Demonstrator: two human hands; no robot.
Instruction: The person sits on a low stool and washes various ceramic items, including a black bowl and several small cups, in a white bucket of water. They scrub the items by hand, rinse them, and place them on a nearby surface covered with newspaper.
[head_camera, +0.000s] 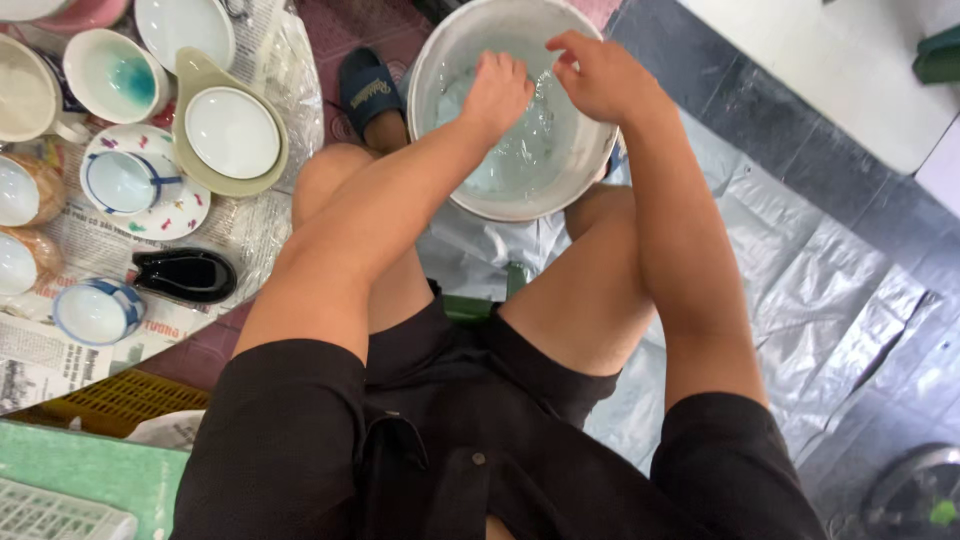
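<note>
We start with the metal basin, a round silver bowl on the floor between our knees, holding clear water with a pale, crumpled thing lying in it. We cannot tell whether that is plastic film or cloth, and it shows no clear long axis.

Our left hand is down inside the basin, on its left half, curled into a loose fist with the fingers drawn together. It looks closed on the pale thing or pressed onto it, but the water hides the contact, so we cannot tell what it grips. Our right hand hovers over the basin's far right rim, its fingers bent and pinched together; whether they hold anything is also hidden. The pale thing lies just below and nearer to us than both hands, and the left hand is the closer one.

Just left of the basin, past the far rim, is a dark blue sandal on our foot. Further left of the basin, crockery is spread on newspaper: a white bowl on an olive dish, a cup with a teal inside, a blue-rimmed cup on a confetti-patterned saucer, a glossy black dish and a small blue-and-white bowl. Right of the basin and under it, grey plastic sheeting covers the floor.
</note>
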